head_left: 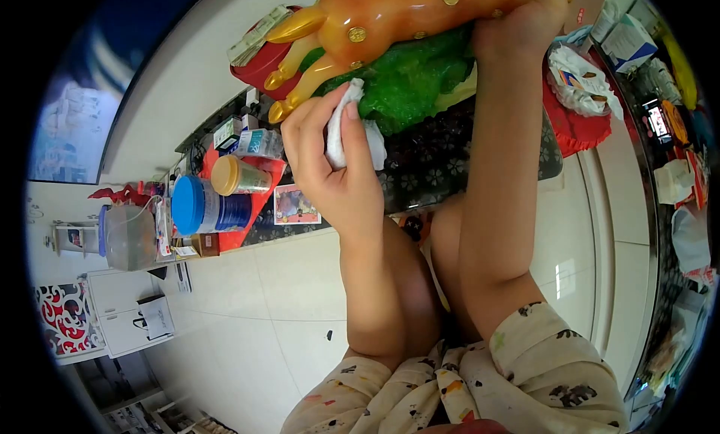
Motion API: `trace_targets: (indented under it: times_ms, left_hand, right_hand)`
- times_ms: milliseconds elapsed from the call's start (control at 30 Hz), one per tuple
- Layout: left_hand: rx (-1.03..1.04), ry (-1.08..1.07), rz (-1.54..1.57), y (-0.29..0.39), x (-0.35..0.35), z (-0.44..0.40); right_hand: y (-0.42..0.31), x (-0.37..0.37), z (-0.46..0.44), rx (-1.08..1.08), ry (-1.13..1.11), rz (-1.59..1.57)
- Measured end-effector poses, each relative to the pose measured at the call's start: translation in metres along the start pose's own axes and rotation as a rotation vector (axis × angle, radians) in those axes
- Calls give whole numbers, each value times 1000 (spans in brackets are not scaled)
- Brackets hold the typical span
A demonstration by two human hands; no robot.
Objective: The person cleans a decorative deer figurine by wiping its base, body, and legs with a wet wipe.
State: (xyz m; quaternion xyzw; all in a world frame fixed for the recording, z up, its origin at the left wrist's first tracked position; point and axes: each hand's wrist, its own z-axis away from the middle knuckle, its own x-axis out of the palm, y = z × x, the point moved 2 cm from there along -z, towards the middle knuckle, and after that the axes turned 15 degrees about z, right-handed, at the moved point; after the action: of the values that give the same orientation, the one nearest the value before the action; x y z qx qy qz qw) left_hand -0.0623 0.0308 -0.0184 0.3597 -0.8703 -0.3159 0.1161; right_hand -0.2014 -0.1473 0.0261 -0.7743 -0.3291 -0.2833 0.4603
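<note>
My left hand [326, 168] pinches a folded white cloth or tissue [373, 144] between thumb and fingers. It is close to the gold-tipped legs of a glossy orange animal figurine [405, 18], decorated with gold coin shapes. At the figurine's far right end, my right hand [521, 25] is wrapped around it. The figurine lies sideways across the top of the view, its upper edge cut off. Beneath it is a shiny green, crumpled-looking mass [420, 82]; whether the two are joined I cannot tell. Both are over a dark, flower-patterned table [427, 168].
On the left stand a blue-lidded tub [196, 205], a jar with a tan lid [236, 175], small boxes and a picture card [296, 205]. A white plastic bag [581, 82] rests on red cloth [574, 130] at right. A crowded dark counter [641, 284] runs along the right edge.
</note>
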Motion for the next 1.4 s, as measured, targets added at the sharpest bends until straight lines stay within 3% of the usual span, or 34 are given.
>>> trace_targets:
  times_ms: [167, 367, 967, 1067, 1400]
  left_hand:
    - [-10, -8, -5, -3, -9, 7]
    - [-131, 36, 1, -12, -18, 10]
    - [-167, 56, 65, -13, -15, 14]
    - [-153, 68, 30, -14, -14, 16]
    - [-140, 86, 5, -13, -10, 18]
  right_hand:
    - [0, 5, -1, 71, -51, -98]
    - [9, 10, 3, -28, -68, 26]
    - [9, 8, 2, 26, -185, 30]
    - [6, 10, 8, 188, -247, 2]
    - [18, 2, 4, 23, -174, 111]
